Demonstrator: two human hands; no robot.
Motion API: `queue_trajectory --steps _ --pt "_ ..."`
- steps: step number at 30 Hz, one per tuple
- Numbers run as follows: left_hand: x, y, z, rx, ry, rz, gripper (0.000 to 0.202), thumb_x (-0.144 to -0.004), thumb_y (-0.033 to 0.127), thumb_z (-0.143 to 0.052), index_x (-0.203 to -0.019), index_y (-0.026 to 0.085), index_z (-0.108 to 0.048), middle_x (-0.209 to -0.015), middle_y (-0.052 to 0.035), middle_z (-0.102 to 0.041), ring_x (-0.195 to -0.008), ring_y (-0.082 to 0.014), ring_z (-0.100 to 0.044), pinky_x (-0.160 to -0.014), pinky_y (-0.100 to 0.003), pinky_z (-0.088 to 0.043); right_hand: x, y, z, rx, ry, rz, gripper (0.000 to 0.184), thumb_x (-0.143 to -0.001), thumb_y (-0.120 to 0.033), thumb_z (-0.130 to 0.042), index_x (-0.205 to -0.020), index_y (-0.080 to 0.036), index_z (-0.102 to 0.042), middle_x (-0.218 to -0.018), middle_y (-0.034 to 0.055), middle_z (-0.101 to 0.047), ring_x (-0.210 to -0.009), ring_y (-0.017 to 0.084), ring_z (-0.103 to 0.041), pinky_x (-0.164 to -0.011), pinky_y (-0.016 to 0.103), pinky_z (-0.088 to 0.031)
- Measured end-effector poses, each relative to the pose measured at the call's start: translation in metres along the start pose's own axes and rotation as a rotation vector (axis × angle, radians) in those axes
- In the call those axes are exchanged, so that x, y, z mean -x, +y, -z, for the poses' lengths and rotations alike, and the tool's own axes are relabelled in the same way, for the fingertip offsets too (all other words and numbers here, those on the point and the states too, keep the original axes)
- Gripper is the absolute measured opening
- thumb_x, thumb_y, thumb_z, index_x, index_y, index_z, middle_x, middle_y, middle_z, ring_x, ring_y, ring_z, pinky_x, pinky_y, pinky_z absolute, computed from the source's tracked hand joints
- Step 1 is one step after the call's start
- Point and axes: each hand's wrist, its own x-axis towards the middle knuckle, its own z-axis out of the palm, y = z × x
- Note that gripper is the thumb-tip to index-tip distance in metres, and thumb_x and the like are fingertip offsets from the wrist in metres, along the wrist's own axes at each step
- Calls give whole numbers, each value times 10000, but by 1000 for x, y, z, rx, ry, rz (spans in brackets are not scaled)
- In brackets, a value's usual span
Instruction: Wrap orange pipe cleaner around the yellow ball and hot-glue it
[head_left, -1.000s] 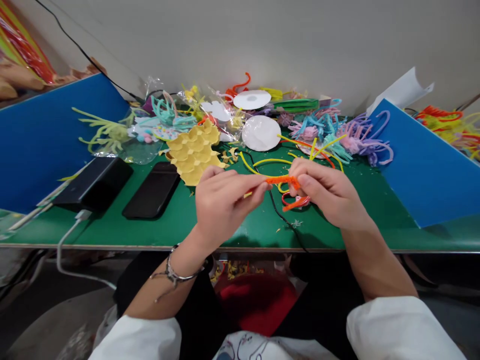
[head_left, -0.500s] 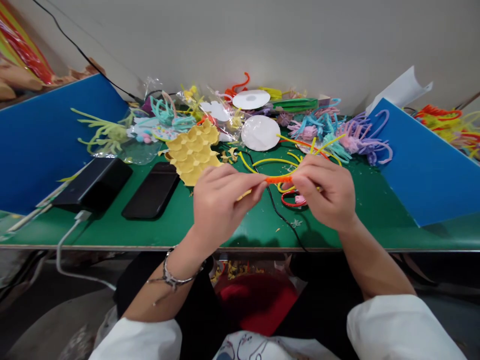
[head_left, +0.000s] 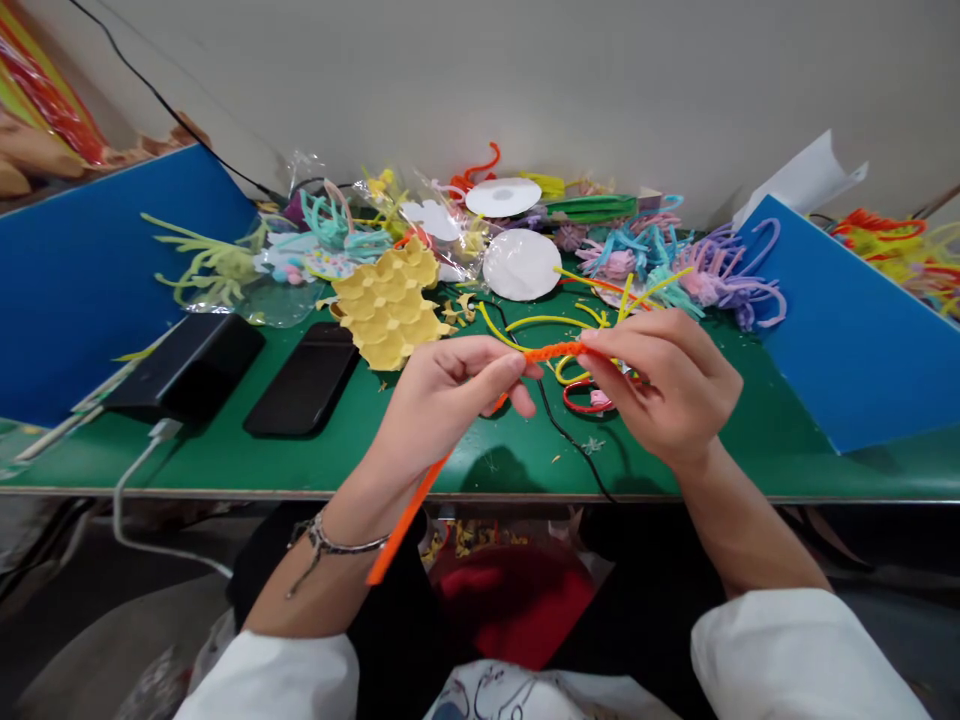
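- The left hand pinches an orange pipe cleaner between thumb and fingers.
- The right hand pinches the other end of the same orange pipe cleaner with its fingertips.
- The short part between the two hands looks twisted and thick.
- The long loose end of the orange pipe cleaner hangs down past the left wrist, below the edge of the table.
- Both hands are held up over the green table, near its front edge.
- A bracelet sits on the left wrist.
- Just behind the right hand lie yellow pipe cleaners and a small red loop.
- A yellow honeycomb piece lies on the table behind the left hand.
- A black phone lies flat to the left, and a black power bank lies beside it with a white cable plugged in.
- Two white paper discs and piles of blue, pink and purple pipe cleaners sit at the back by the wall.
- Blue boards stand at both sides of the table.
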Motion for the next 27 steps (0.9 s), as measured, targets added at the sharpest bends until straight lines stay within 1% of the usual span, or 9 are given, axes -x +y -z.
queue_trajectory --steps 5,10,12,15,17,19,21,25,27 --pt "2 2 -2 -66 16 -57 233 -864 254 -573 -704 202 -735 -503 25 -672 -410 -80 -477 -410 -208 -364 1 5 0 108 -9 66 188 -906 -181 -622 -1063 -262 -687 -852 21 -659 -769 153 -619 -720 297 -513" --pt "1 -12 -1 -575 276 -465 207 -882 313 -615 -733 245 -742 -563 21 -698 -511 -108 -555 -561 -282 -392 1 6 -8 104 -87 -22 119 -939 -185 -544 -898 -222 -649 -774 16 -598 -729 145 -572 -692 286 -479" --pt "-2 -17 1 -721 332 -600 193 -878 332 -631 -740 263 -747 -552 13 -691 -506 -119 -544 -558 -305 -354 -2 3 -7 3 -127 -143 151 -935 -189 -529 -808 -203 -610 -756 13 -567 -733 138 -555 -678 276 -462" --pt "-6 -22 3 -784 328 -711 168 -866 321 -653 -730 277 -743 -549 8 -687 -491 -121 -522 -537 -307 -315 -5 -3 -2 -348 -282 -497 246 -933 -238 -512 -691 -190 -526 -674 -16 -478 -616 101 -467 -550 232 -394" --pt "-7 -22 3 -763 299 -721 170 -858 341 -659 -723 276 -740 -544 10 -684 -476 -115 -510 -525 -300 -314 -6 -6 2 -625 -380 -756 318 -944 -307 -492 -648 -194 -465 -612 -41 -385 -525 79 -362 -467 214 -321" --pt "-5 -19 1 -694 275 -653 199 -861 367 -648 -715 265 -739 -538 12 -682 -471 -109 -513 -532 -295 -351 -6 -8 5 -792 -420 -880 364 -960 -380 -462 -646 -196 -457 -584 -53 -336 -486 73 -306 -437 210 -291" --pt "-2 -14 1 -542 227 -502 230 -876 342 -620 -703 242 -733 -534 15 -684 -470 -102 -527 -541 -277 -403 -7 -8 7 -743 -426 -807 356 -966 -403 -463 -689 -188 -522 -595 -45 -390 -490 75 -344 -446 212 -312" --pt "1 -2 8 -204 30 -155 224 -864 238 -596 -684 199 -724 -483 30 -657 -419 -81 -513 -442 -205 -395 -11 -4 13 -276 -410 -270 135 -946 -258 -541 -893 -196 -649 -748 -5 -596 -636 107 -533 -578 228 -431" --pt "0 1 12 -119 -46 -64 224 -851 226 -596 -670 194 -724 -450 35 -633 -393 -73 -494 -400 -185 -363 -11 -2 15 -88 -391 -59 140 -958 -209 -523 -965 -210 -663 -788 5 -630 -695 121 -576 -641 237 -460"
